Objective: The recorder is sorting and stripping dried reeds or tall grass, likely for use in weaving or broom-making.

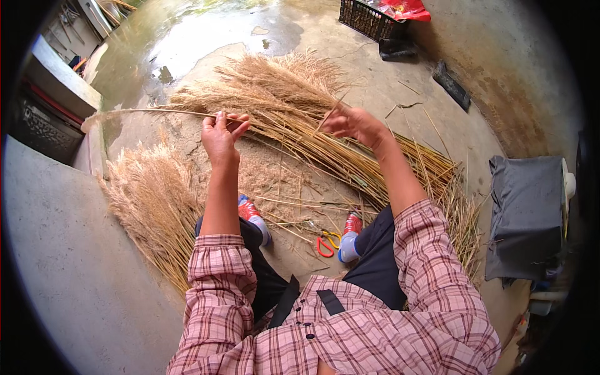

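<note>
My left hand (222,138) pinches a single dry reed stalk (173,111) between thumb and fingers. The stalk runs out to the left and ends in a feathery plume (105,116). To the right, my right hand (358,125) holds a thin dry leaf strip (332,112) in curled fingers. Beneath both hands lies a large pile of plumed reeds (290,110), plumes to the upper left and cut stems to the lower right. A second bundle of plumed reeds (152,201) rests beside my left leg. Red-and-yellow-handled scissors (325,247) lie on the floor between my feet.
Loose stripped leaves (461,225) heap up at right. A grey cloth-covered box (525,220) stands beyond them. A black plastic crate (363,21) with a red plastic bag (408,8) is at the back, near a wall (506,84). Wet concrete (201,37) spreads behind the reeds.
</note>
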A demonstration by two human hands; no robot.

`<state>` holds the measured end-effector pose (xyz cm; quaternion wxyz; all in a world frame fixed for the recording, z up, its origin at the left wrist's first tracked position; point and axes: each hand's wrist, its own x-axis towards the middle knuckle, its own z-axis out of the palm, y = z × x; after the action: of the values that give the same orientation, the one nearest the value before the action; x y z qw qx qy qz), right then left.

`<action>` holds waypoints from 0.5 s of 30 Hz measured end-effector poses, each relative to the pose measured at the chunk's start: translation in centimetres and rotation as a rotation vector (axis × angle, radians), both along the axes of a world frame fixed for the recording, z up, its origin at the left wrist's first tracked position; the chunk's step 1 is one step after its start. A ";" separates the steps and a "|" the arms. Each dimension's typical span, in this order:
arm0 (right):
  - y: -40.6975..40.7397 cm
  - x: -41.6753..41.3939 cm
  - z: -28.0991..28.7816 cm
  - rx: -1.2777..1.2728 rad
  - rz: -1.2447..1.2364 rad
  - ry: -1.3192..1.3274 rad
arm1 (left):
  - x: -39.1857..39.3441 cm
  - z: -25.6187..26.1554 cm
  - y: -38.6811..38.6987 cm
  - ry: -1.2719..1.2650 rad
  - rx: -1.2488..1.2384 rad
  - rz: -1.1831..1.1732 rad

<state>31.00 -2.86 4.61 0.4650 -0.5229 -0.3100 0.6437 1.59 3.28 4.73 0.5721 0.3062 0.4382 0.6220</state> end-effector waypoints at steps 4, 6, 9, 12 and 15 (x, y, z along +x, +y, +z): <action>-0.5 -1.7 -1.7 0.006 0.444 -0.304 | -0.2 0.2 0.2 0.026 0.017 0.013; -0.3 -2.5 -2.5 -0.045 0.465 -0.305 | 0.2 0.5 0.2 0.010 0.027 0.016; -0.5 -4.0 -2.9 0.251 0.426 -0.932 | 0.2 0.7 0.2 0.008 0.055 0.033; -1.1 -5.3 -2.4 0.591 0.034 -1.316 | -0.1 0.9 0.2 0.017 0.072 0.054; -1.1 -5.4 -3.0 0.891 -0.069 -1.401 | -0.2 0.8 0.4 -0.002 0.068 0.058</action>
<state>25.61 -3.97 1.65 0.3474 -0.5786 -0.7373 -0.0287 1.40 3.66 5.57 0.5434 0.3121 0.4249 0.6532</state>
